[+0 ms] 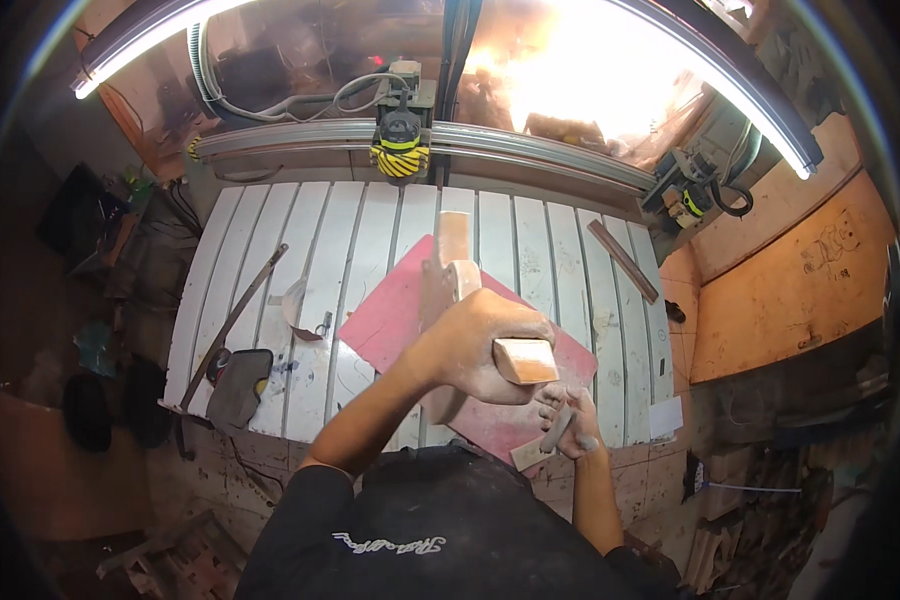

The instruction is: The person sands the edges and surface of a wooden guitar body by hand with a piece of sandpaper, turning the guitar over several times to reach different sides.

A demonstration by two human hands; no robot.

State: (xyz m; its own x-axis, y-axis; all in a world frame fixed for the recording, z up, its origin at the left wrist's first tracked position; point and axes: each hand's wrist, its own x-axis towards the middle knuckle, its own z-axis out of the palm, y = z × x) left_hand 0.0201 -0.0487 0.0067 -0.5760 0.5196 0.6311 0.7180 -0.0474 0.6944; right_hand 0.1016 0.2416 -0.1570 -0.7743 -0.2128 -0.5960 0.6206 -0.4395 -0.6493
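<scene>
Slatted white workbench (370,250) sat below; left hand (475,345) gripped a carved wooden piece (525,360), right hand (568,425) pinched a sanding stick (555,432). I'd go with light, even strokes.

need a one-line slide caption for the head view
Left hand holds a curved wooden piece over a pink sheet on the slatted white table; right hand grips a small grey stick.
</scene>
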